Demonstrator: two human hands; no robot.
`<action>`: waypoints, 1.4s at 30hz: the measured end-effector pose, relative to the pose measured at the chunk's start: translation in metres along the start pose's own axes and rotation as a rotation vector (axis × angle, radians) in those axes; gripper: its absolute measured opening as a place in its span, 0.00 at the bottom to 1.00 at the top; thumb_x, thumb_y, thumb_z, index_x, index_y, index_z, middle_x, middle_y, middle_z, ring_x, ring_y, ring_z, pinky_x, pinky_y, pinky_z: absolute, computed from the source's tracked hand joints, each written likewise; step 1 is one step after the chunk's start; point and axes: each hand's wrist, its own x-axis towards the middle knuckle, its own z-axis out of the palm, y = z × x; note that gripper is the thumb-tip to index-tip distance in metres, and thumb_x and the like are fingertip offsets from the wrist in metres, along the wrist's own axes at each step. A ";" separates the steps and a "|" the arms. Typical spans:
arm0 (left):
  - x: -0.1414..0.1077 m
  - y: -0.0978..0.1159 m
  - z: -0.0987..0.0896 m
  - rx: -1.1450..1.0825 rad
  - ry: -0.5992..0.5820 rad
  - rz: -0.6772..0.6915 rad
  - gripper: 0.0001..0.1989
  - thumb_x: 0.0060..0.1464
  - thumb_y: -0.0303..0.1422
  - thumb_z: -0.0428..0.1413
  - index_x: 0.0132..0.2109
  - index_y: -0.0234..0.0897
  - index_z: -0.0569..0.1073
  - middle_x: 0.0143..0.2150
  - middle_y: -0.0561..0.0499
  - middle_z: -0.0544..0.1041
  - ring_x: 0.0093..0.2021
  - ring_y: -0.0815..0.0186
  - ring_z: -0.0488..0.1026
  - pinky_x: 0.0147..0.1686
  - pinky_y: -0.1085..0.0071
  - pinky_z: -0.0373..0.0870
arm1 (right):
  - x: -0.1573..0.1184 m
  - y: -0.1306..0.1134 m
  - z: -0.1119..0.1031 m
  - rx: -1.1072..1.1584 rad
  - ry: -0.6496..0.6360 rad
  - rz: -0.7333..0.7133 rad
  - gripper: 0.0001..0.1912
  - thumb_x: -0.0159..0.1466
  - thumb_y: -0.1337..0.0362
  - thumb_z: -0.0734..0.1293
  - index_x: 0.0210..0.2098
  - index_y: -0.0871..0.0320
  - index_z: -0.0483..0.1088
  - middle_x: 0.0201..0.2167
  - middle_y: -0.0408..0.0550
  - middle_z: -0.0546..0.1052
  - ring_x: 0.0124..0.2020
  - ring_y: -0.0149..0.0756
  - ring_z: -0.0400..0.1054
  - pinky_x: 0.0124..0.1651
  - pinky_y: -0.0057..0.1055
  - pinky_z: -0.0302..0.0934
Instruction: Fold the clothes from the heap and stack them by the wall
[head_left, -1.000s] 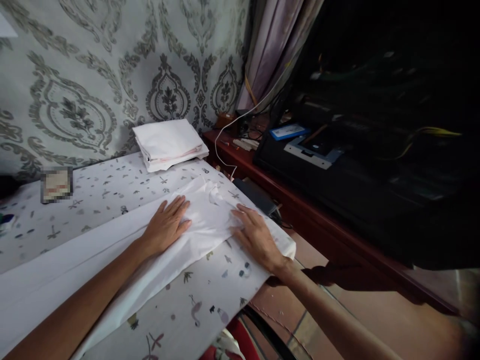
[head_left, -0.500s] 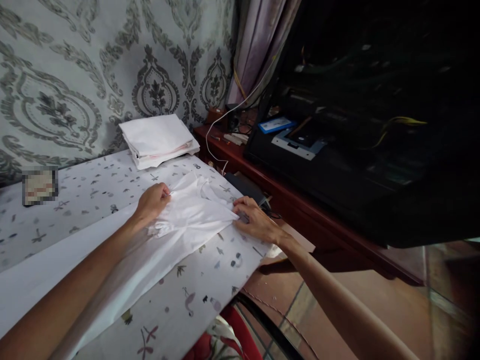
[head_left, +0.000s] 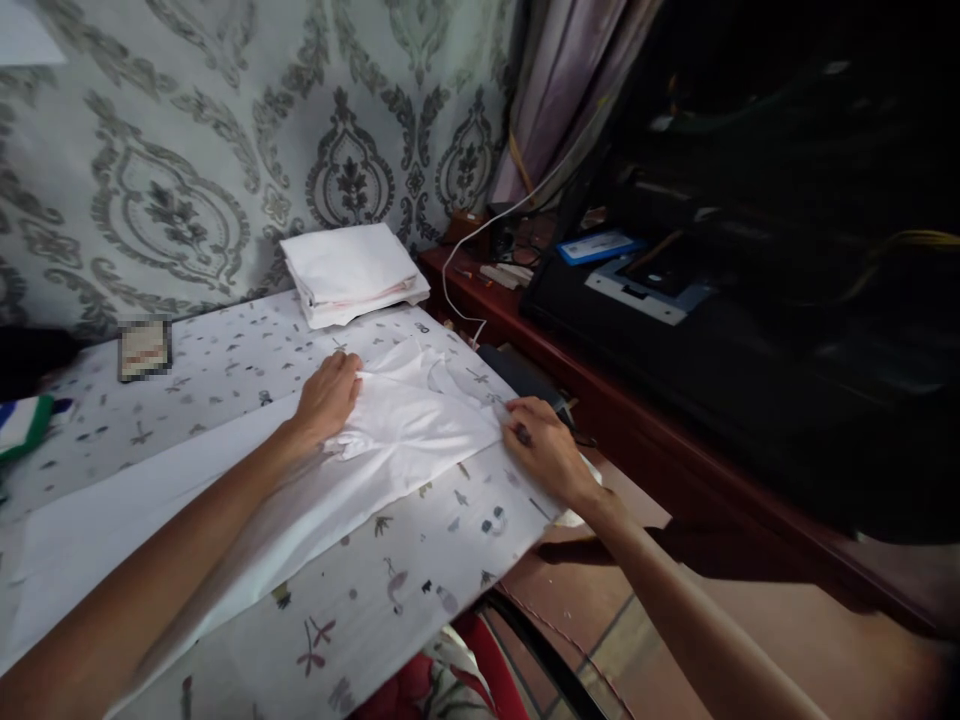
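Two hands (head_left: 328, 397) (head_left: 547, 452) pinching one white garment (head_left: 420, 425); one folded stack (head_left: 352, 265) beyond.

One head-worn view, looking forward and down
It looks from above the near side of the desk (head_left: 439, 545), facing across toward the patterned wall (head_left: 255, 90), near enough that the left hand (head_left: 328, 396) and right hand (head_left: 551, 452) fall around mid-frame.
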 end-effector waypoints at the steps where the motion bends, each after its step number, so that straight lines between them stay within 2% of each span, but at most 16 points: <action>1: -0.003 -0.002 -0.005 -0.036 0.005 -0.009 0.12 0.63 0.31 0.45 0.51 0.37 0.67 0.53 0.40 0.71 0.55 0.52 0.67 0.50 0.58 0.68 | -0.002 -0.001 0.001 0.001 0.036 -0.002 0.08 0.64 0.65 0.61 0.29 0.54 0.67 0.46 0.58 0.74 0.48 0.46 0.71 0.53 0.45 0.67; 4: -0.024 -0.006 -0.018 -0.178 0.015 -0.009 0.15 0.65 0.33 0.43 0.56 0.38 0.65 0.55 0.41 0.70 0.55 0.54 0.69 0.54 0.56 0.68 | -0.003 -0.014 0.005 0.013 0.153 -0.051 0.08 0.68 0.64 0.60 0.37 0.55 0.71 0.48 0.59 0.75 0.50 0.48 0.72 0.54 0.47 0.67; 6: -0.049 -0.002 -0.023 -0.255 -0.048 0.045 0.17 0.67 0.37 0.42 0.58 0.41 0.65 0.57 0.43 0.71 0.56 0.56 0.70 0.55 0.57 0.69 | 0.003 -0.034 0.013 0.033 0.144 -0.140 0.11 0.69 0.63 0.59 0.42 0.55 0.72 0.50 0.59 0.76 0.53 0.48 0.71 0.56 0.49 0.66; 8: -0.079 0.006 -0.023 -0.263 -0.124 0.133 0.18 0.68 0.41 0.43 0.60 0.43 0.64 0.62 0.42 0.70 0.61 0.55 0.68 0.59 0.55 0.67 | 0.017 -0.061 0.027 0.050 0.030 -0.264 0.14 0.70 0.64 0.58 0.49 0.56 0.73 0.55 0.59 0.75 0.57 0.49 0.69 0.59 0.50 0.65; 11: -0.122 0.013 -0.016 -0.178 -0.175 0.230 0.22 0.68 0.43 0.43 0.64 0.44 0.63 0.71 0.41 0.61 0.69 0.52 0.59 0.66 0.50 0.58 | 0.043 -0.104 0.057 0.040 -0.183 -0.434 0.20 0.71 0.64 0.57 0.59 0.57 0.68 0.64 0.58 0.69 0.65 0.48 0.63 0.64 0.52 0.61; 13: -0.145 0.007 -0.013 -0.130 -0.204 0.220 0.23 0.69 0.43 0.42 0.66 0.44 0.62 0.73 0.42 0.58 0.72 0.53 0.55 0.69 0.49 0.53 | 0.059 -0.126 0.080 0.014 -0.283 -0.495 0.22 0.72 0.62 0.56 0.63 0.58 0.65 0.67 0.58 0.65 0.68 0.48 0.58 0.67 0.52 0.58; 15: -0.164 -0.009 -0.019 -0.120 -0.239 0.138 0.24 0.69 0.45 0.41 0.66 0.43 0.61 0.74 0.42 0.56 0.72 0.53 0.54 0.69 0.50 0.52 | 0.068 -0.139 0.100 -0.026 -0.346 -0.498 0.24 0.73 0.58 0.56 0.65 0.59 0.62 0.69 0.60 0.63 0.70 0.49 0.55 0.69 0.53 0.54; 18: -0.191 -0.045 -0.044 -0.178 -0.266 -0.047 0.27 0.67 0.48 0.43 0.66 0.41 0.62 0.71 0.40 0.60 0.69 0.51 0.58 0.65 0.56 0.57 | 0.073 -0.140 0.120 -0.070 -0.352 -0.462 0.28 0.73 0.53 0.57 0.68 0.59 0.59 0.70 0.59 0.59 0.72 0.49 0.50 0.71 0.53 0.48; 21: -0.218 -0.082 -0.080 -0.288 -0.310 -0.253 0.24 0.65 0.49 0.46 0.61 0.41 0.66 0.57 0.42 0.74 0.54 0.55 0.72 0.51 0.64 0.68 | 0.073 -0.134 0.127 -0.077 -0.330 -0.465 0.29 0.73 0.50 0.55 0.69 0.56 0.57 0.71 0.56 0.58 0.73 0.48 0.48 0.71 0.54 0.46; 23: -0.235 -0.102 -0.100 -0.338 -0.395 -0.350 0.20 0.62 0.49 0.48 0.52 0.42 0.71 0.45 0.48 0.78 0.42 0.59 0.74 0.40 0.69 0.67 | 0.072 -0.132 0.127 -0.088 -0.338 -0.472 0.30 0.74 0.50 0.53 0.69 0.58 0.57 0.71 0.58 0.58 0.73 0.48 0.48 0.71 0.55 0.47; 26: -0.256 -0.124 -0.117 -0.394 -0.483 -0.401 0.16 0.56 0.49 0.54 0.42 0.42 0.74 0.39 0.50 0.78 0.39 0.59 0.73 0.37 0.71 0.64 | 0.072 -0.133 0.126 -0.113 -0.342 -0.471 0.31 0.74 0.49 0.51 0.69 0.60 0.58 0.71 0.59 0.58 0.73 0.48 0.48 0.71 0.54 0.47; 30: -0.272 -0.147 -0.125 -0.515 -0.431 -0.482 0.18 0.51 0.51 0.56 0.33 0.40 0.74 0.34 0.50 0.77 0.37 0.58 0.73 0.35 0.72 0.65 | 0.072 -0.134 0.127 -0.115 -0.329 -0.469 0.30 0.74 0.50 0.50 0.69 0.57 0.58 0.71 0.55 0.60 0.72 0.46 0.50 0.71 0.53 0.48; 33: -0.278 -0.159 -0.127 -0.582 -0.332 -0.631 0.20 0.47 0.53 0.58 0.32 0.39 0.72 0.29 0.53 0.72 0.32 0.62 0.70 0.30 0.73 0.64 | 0.074 -0.132 0.128 -0.101 -0.324 -0.450 0.28 0.74 0.52 0.49 0.69 0.55 0.59 0.70 0.53 0.61 0.72 0.45 0.51 0.70 0.53 0.50; 38: -0.296 -0.159 -0.123 -0.860 -0.146 -0.944 0.24 0.43 0.52 0.63 0.41 0.41 0.71 0.29 0.55 0.73 0.31 0.63 0.73 0.29 0.71 0.70 | 0.077 -0.128 0.131 -0.064 -0.309 -0.429 0.28 0.74 0.52 0.49 0.67 0.55 0.62 0.69 0.54 0.63 0.71 0.45 0.53 0.70 0.52 0.51; 40: -0.306 -0.154 -0.119 -0.977 -0.140 -0.977 0.27 0.43 0.49 0.64 0.47 0.43 0.70 0.32 0.54 0.75 0.33 0.63 0.75 0.31 0.70 0.72 | 0.077 -0.127 0.132 -0.070 -0.304 -0.436 0.28 0.74 0.51 0.50 0.67 0.55 0.62 0.69 0.54 0.63 0.71 0.46 0.54 0.69 0.52 0.51; 42: -0.315 -0.150 -0.115 -1.072 -0.199 -0.948 0.31 0.43 0.47 0.65 0.54 0.45 0.68 0.36 0.53 0.77 0.34 0.62 0.75 0.29 0.71 0.71 | 0.077 -0.128 0.133 -0.083 -0.299 -0.441 0.28 0.74 0.51 0.51 0.67 0.55 0.63 0.69 0.53 0.64 0.71 0.47 0.54 0.69 0.52 0.52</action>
